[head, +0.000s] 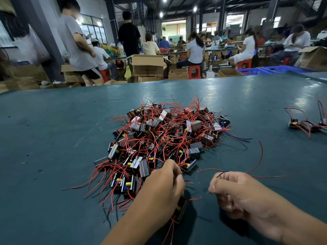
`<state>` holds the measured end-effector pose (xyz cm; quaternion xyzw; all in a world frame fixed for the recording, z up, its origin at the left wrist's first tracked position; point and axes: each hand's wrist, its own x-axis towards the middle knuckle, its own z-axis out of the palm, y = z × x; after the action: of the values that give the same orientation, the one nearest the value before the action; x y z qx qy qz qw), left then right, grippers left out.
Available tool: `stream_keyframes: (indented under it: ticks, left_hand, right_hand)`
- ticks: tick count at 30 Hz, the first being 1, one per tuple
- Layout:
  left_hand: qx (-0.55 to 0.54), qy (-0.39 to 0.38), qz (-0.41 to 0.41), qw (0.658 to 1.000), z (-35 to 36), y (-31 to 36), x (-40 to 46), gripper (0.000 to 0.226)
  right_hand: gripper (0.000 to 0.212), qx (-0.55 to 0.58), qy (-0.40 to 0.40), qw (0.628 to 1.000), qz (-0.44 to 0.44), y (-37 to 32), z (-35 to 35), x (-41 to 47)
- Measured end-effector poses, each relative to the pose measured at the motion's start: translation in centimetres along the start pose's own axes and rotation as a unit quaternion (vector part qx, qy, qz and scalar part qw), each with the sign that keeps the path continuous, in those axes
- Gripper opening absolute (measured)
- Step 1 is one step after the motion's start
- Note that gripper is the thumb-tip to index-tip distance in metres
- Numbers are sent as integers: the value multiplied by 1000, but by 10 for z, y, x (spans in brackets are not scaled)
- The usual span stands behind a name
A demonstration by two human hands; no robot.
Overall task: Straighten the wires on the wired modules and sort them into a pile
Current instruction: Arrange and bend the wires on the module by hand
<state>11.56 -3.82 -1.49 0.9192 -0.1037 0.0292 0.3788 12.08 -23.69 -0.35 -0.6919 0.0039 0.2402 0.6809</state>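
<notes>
A tangled heap of small black wired modules (164, 137) with red wires lies in the middle of the green table (53, 138). My left hand (162, 190) grips one black module (181, 208) just in front of the heap, its fingers curled round it. My right hand (235, 191) pinches a thin dark wire (222, 173) between thumb and forefinger. A long red wire (258, 161) arcs up to the right from that hand. Three modules (304, 125) with gathered wires lie in a row at the far right.
Beyond the table's far edge stand cardboard boxes (147, 65), red stools (194, 71) and blue crates (269, 69). Several people sit or stand at other benches in the hall. A second table surface (316, 76) joins at the far right.
</notes>
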Motion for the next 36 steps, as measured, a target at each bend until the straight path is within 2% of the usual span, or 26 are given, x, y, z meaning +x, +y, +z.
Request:
stream_keyframes:
  ticks: [2,9,15,20,24,29,33,34,36]
  left_hand:
    - [-1,-5,-10,1000,0,0,0,11]
    - [46,1,6,999,2,-3,1,25]
    - [36,5,5,999,-2,-2,0,41]
    - [22,-8,13,1000,-4,-5,1,41]
    - [22,-1,25,999,-5,-7,2,51]
    - [17,5,0,1000,-4,-10,3,35]
    - [22,0,7,1000,-5,-11,4,30]
    - [25,-5,9,1000,-6,-11,4,28]
    - [27,-21,12,999,-9,-11,4,22]
  right_hand:
    - [24,-11,-17,1000,0,0,2,0]
    - [15,-22,-41,999,-2,-1,1,-2]
    - [21,-21,-23,999,-4,-1,0,-1]
    - [20,-11,-17,1000,-10,-3,0,-1]
    - [18,-18,-4,1000,-9,-3,-3,0]
    - [24,-72,-12,996,-49,-3,-11,2]
    - [27,-157,-50,983,-74,-13,-28,-3]
    - [29,-174,-43,981,-81,-16,-33,-4]
    - [28,-195,24,973,-121,-21,-43,-3]
